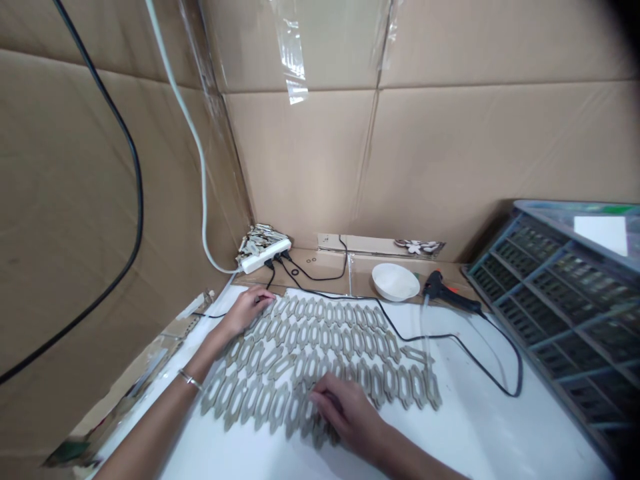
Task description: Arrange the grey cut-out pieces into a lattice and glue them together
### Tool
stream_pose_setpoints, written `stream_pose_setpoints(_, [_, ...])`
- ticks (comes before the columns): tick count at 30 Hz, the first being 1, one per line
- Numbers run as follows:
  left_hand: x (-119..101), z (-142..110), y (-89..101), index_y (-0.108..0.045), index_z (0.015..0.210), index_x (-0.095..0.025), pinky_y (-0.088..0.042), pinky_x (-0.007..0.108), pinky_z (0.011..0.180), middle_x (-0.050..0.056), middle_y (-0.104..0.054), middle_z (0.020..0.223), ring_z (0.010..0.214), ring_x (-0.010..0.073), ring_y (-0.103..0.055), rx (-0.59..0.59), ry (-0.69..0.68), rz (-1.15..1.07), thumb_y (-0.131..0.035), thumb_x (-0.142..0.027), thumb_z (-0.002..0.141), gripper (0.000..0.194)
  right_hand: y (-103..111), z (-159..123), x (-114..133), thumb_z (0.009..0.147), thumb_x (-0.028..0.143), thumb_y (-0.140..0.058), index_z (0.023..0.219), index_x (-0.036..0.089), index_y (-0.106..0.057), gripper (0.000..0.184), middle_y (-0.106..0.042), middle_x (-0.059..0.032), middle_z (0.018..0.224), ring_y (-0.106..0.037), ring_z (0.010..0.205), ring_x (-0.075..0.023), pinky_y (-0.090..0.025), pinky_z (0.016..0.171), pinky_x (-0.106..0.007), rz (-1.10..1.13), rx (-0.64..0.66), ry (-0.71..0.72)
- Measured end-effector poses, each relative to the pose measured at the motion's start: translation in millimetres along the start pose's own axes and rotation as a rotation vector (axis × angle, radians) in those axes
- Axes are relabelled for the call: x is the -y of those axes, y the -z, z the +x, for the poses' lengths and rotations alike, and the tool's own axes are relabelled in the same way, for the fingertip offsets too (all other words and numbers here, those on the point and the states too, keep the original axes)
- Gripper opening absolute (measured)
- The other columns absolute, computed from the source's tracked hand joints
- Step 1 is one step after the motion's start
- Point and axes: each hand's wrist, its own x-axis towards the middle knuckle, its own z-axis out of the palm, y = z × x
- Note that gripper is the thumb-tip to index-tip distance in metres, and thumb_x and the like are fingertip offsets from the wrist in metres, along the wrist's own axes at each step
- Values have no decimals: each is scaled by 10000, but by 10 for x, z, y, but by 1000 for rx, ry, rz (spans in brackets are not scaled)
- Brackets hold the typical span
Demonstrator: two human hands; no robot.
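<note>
A lattice of several grey-brown cut-out pieces [325, 353] lies spread on the white table [480, 427]. My left hand [249, 308] rests flat on the lattice's far left corner, fingers stretched out. A thin bracelet is on that wrist. My right hand [345, 410] lies palm down on the lattice's near edge, fingers curled lightly over the pieces; nothing is visibly held in it.
A black glue gun [450, 293] lies at the back right, its cord [480, 363] looping over the table. Beside it is a white bowl [395, 281]. A white power strip [263, 255] with loose pieces piled on it sits in the back corner. A dark slotted crate [565, 300] stands right. Cardboard walls surround.
</note>
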Motion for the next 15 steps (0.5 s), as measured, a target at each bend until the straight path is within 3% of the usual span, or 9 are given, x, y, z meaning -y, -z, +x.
stream_pose_setpoints(15, [27,-11,-1,-683,859,-182,-460,319,766,69,-641,856,796,213,-591,-35,-21,41,-553,-425,871,276,-18,-18,-32,987,422,-417,844,191,-566,310,-532,20,617,-459,549,-91,-352,559,-195,0,0,-5])
